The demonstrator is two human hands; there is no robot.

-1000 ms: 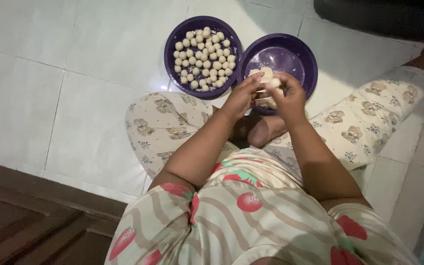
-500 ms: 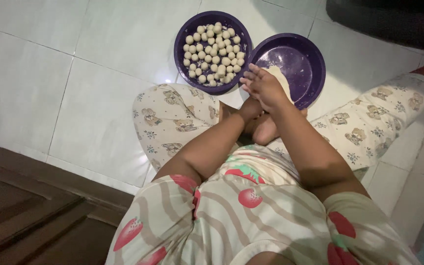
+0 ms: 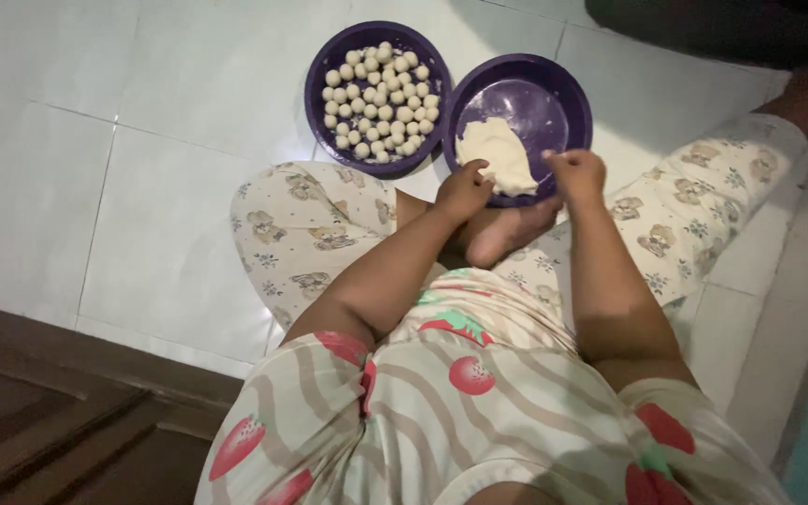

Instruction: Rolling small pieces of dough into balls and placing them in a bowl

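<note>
While the person sits cross-legged on the white tiled floor (image 3: 142, 187), a bare foot (image 3: 507, 234) lies just below both hands. Left hand (image 3: 463, 190) is closed on the near edge of the pale dough lump (image 3: 497, 154), pinching it. Right hand (image 3: 577, 173) is curled at the bowl's near rim; cannot tell whether it holds anything. The dough rests inside the right purple bowl (image 3: 554, 103). Beyond and to the left, touching it, a second purple bowl (image 3: 324, 56) holds many small dough balls (image 3: 381, 98).
</note>
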